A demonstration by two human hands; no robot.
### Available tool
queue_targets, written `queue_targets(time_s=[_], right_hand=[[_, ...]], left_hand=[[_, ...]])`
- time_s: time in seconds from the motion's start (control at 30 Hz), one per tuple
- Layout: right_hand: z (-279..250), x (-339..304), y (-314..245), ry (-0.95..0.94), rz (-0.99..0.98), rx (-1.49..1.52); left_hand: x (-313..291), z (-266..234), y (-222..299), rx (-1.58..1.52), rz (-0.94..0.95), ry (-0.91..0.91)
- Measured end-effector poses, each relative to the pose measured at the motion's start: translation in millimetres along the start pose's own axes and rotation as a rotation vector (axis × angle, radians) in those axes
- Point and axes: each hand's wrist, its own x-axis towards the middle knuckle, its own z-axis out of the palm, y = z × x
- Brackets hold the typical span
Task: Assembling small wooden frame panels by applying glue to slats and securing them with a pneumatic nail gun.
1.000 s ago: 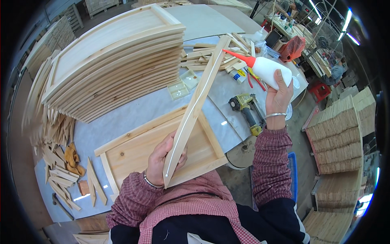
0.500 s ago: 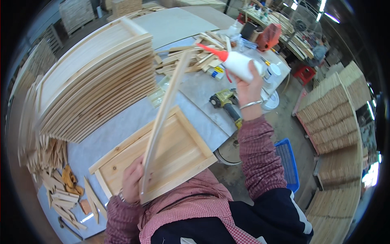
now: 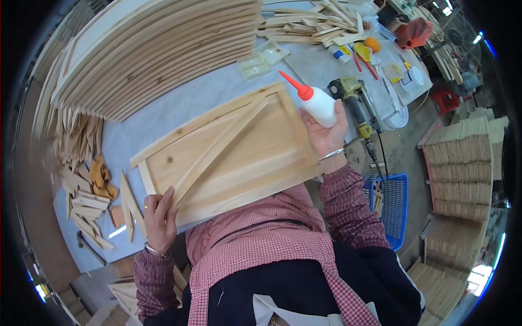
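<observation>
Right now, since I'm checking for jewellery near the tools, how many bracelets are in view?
2: one silver bracelet at the wrist of the left hand, a second bracelet at the right hand. Any under the sleeves would be hidden.

The view comes from the left one of two wide fisheye cameras worn side by side on the person's head. It looks steeply down and somewhat forward, upright and unmirrored, over the apron (image 3: 272,244) to the left hand (image 3: 161,220) and the right hand (image 3: 328,136). Both hands are near the lens, with the framed wooden panel (image 3: 247,157) between them close to mid-view. The wide field also takes in the counter (image 3: 128,144) beyond the left hand and the floor (image 3: 414,157) to the right of the right hand. Past the left hand, the panel stack (image 3: 163,60) bows toward the dark rim.
</observation>
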Motion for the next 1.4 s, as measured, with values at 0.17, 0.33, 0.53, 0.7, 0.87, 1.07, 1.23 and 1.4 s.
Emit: queue_targets(time_s=[0.17,0.33,0.53,0.7,0.87,1.07,1.23,1.4], right_hand=[[-1.9,-0.4,7.7,-0.019,-0.006,-0.039],[-2.4,-1.8,10.3,0.011,-0.018,-0.059],[-3.2,-1.1,10.3,0.009,-0.023,-0.055],[-3.9,-1.0,9.3,-0.004,-0.017,-0.058],[-10.5,5.0,13.2,-0.022,-0.007,-0.062],[-1.3,1.4,5.2,0.027,-0.073,-0.174],[-13.8,9.6,1.4,-0.027,-0.056,-0.148],[-17.5,11.9,3.8,-0.048,-0.015,-0.156]], left_hand=[[4.7,14.2,-5.5,0.066,0.053,0.036],[19.3,29.0,0.6,0.039,0.097,0.060],[29.5,44.6,1.5,0.038,0.086,0.093],[30.9,50.4,0.2,0.057,0.106,0.122],[29.0,50.4,3.6,0.129,0.104,0.162],[25.3,62.4,-2.8,0.121,0.135,0.216],[18.9,69.9,-0.7,0.098,0.077,0.202],[10.6,67.8,0.0,0.086,0.076,0.209]])
